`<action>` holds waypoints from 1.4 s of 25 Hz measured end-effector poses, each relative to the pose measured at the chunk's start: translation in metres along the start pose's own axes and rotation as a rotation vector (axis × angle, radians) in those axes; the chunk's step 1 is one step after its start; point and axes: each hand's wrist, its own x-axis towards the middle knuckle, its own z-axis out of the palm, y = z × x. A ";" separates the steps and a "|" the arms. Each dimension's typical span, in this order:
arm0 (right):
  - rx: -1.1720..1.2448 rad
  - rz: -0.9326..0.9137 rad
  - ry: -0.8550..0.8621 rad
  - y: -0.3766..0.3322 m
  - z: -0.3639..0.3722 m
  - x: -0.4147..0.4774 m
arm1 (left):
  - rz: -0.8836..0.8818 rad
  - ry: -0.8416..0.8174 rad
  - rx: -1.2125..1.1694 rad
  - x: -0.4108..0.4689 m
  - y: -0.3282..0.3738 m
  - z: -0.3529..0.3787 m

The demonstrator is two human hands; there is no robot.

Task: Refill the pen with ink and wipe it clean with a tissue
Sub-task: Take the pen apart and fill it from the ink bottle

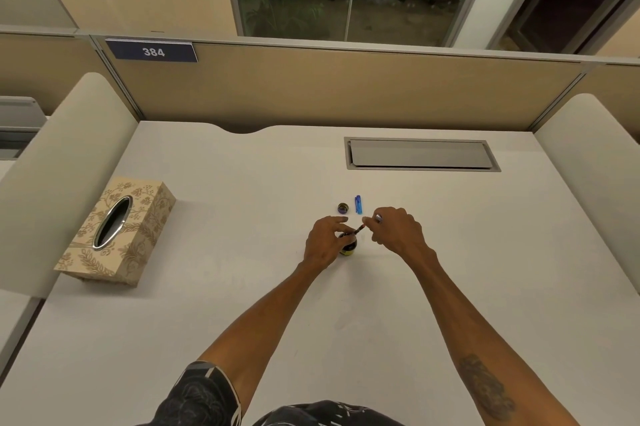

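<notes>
One small dark glass ink bottle [348, 247] with yellow label, upright on white surface [242, 287], steadied by left hand [322, 243], fingers curled around it to prevent tipping. One slim dark pen section [358, 229], pinched in right hand [394, 230] fingers, slanted nib-down into bottle mouth, presumably for drawing ink. Just beyond bottle: one round dark cap [343, 208], one blue translucent pen part [358, 204]. Far left of bottle: one floral beige tissue box [117, 231], awaiting wiping.

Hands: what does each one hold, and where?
Right hand pinches the pen by its upper end; left hand grips the ink bottle around its side.
</notes>
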 end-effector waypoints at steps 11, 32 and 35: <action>0.071 -0.058 0.015 -0.001 0.003 -0.005 | 0.023 -0.009 -0.002 -0.001 0.000 0.001; 0.057 -0.053 0.125 0.003 -0.012 -0.028 | -0.073 0.065 -0.252 -0.022 -0.004 -0.010; 0.051 -0.049 0.140 0.002 -0.015 -0.031 | -0.070 0.070 -0.233 -0.026 -0.004 -0.009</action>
